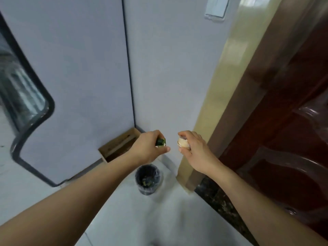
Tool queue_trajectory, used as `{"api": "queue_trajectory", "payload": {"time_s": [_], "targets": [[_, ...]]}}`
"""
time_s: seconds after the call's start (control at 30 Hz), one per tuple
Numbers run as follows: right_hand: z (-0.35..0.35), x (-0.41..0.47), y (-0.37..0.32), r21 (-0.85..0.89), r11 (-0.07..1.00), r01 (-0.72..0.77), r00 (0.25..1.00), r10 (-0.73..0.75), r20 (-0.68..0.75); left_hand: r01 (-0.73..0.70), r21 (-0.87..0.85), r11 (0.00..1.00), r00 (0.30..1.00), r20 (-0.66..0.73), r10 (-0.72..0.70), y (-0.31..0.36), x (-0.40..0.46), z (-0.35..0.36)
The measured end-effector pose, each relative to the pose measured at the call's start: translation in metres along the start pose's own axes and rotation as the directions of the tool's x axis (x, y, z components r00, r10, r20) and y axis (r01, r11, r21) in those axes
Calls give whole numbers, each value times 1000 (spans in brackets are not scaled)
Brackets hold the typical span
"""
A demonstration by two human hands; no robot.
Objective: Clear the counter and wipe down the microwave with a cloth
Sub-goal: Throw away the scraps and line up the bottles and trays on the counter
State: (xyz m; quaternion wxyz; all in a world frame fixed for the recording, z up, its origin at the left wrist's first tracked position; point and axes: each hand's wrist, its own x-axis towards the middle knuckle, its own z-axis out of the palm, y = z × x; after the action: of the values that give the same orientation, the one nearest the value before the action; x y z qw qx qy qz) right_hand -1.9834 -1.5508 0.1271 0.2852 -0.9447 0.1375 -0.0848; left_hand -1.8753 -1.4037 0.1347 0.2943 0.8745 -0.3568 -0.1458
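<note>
left hand (pixel 149 148) gripping dark green scrap (pixel 161 142), right hand (pixel 192 148) clutching pale crumpled piece (pixel 183 143), lined bin (pixel 148 178) below both, brown door (pixel 284 121) to right

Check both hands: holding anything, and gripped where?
Left hand grips a dark green scrap by one end; right hand cups a pale round item around its sides.
</note>
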Motion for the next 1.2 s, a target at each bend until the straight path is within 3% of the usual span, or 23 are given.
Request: {"api": "queue_trajectory", "payload": {"time_s": [0.3,0.63,1.03,1.2], "targets": [[46,102,32,7,991,135,982,-135,133,187,8,982,980,-71,-186,-58,69,13],[100,189,70,97,980,172,941,-193,279,348,-63,935,929,-111,-353,-112,127,41],[181,255,142,176,932,317,797,-362,483,625,-181,759,726,-221,-651,-163,160,131],[234,259,178,216,929,300,762,-370,532,689,-225,689,650,-228,-724,-198,173,186]]}}
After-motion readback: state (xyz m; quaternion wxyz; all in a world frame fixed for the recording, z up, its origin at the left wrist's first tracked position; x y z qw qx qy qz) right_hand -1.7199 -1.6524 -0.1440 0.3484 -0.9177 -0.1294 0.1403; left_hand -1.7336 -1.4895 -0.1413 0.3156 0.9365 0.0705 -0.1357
